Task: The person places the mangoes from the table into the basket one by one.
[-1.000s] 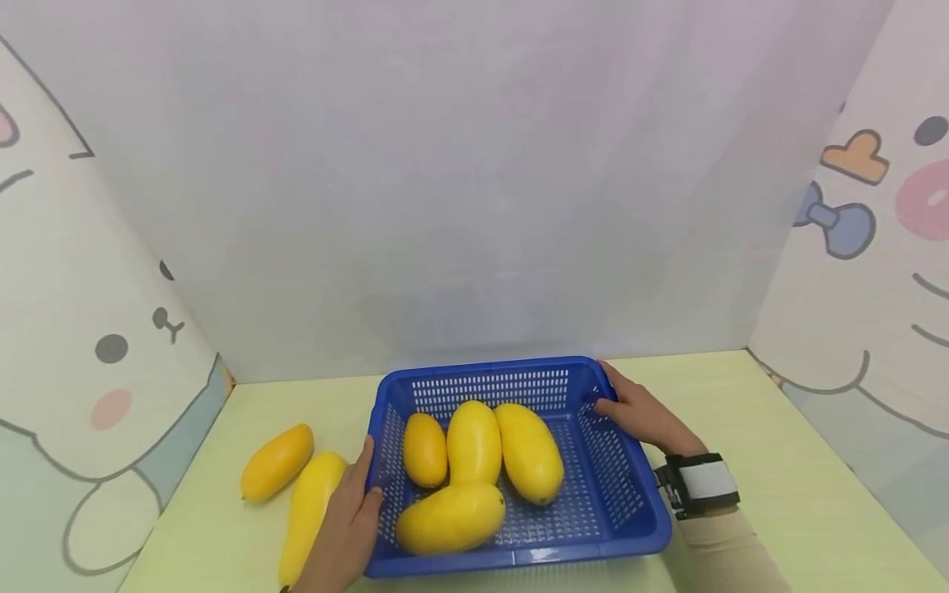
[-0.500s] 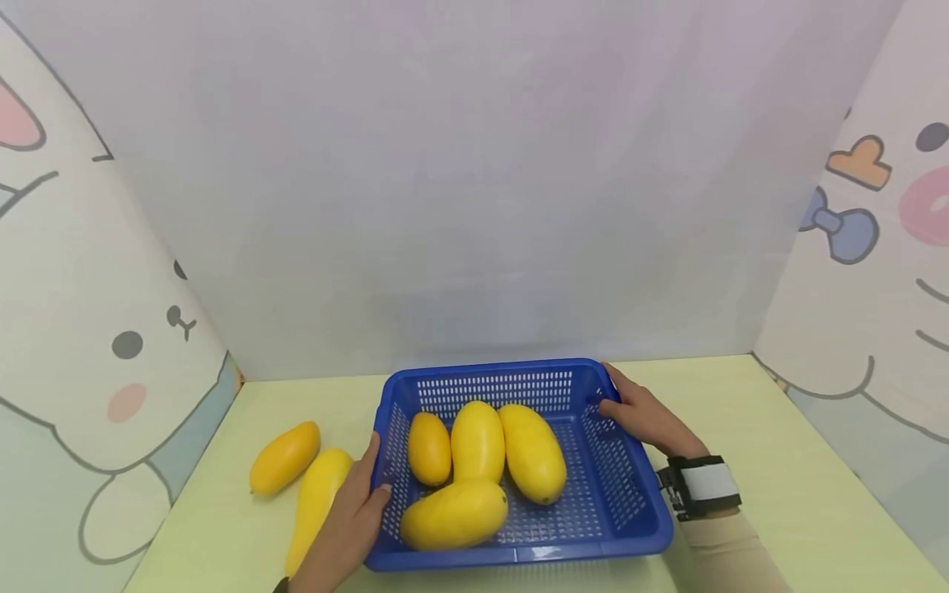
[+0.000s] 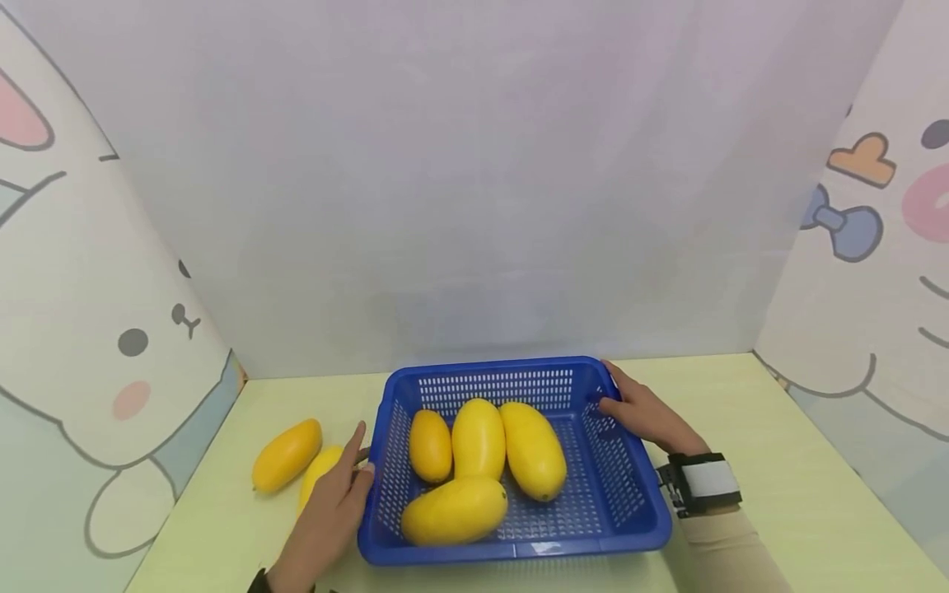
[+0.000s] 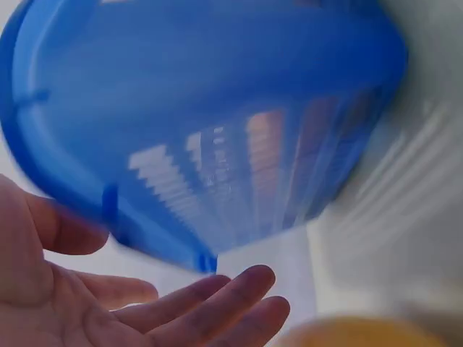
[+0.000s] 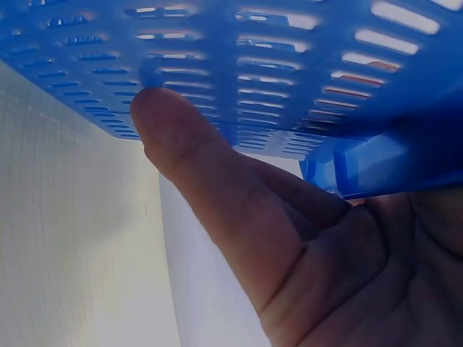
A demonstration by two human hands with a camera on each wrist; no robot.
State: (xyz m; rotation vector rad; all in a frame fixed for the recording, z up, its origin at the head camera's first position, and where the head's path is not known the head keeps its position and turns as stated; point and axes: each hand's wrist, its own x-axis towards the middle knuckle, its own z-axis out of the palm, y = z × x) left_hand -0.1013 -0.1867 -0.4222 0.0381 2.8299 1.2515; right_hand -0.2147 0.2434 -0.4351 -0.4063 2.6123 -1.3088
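Observation:
A blue slotted plastic basket (image 3: 552,547) sits on the table, holding several oblong yellow fruits (image 3: 478,436), one smaller and more orange. My right hand (image 3: 652,416) grips its right side, thumb over the rim. In the right wrist view, one finger (image 5: 181,144) runs along the slotted outer wall. Beside the left side is my left hand (image 3: 322,511), its thumb tip right at the rim and the index finger pointing forward. The left wrist view shows its fingers (image 4: 217,303) loosely extended below the basket rim (image 4: 72,191), wrapped around nothing.
Left of the basket lie an orange-yellow fruit (image 3: 287,455) and a longer yellow fruit (image 3: 319,471), partly hidden by my left hand. A pale curtain (image 3: 474,206) hangs behind the light green table (image 3: 771,461). Cartoon-printed panels (image 3: 838,313) stand on both sides.
My left hand has let go of the basket's left rim and shifted slightly left, covering more of the long yellow fruit. My right hand keeps its grip. The head view has shifted slightly.

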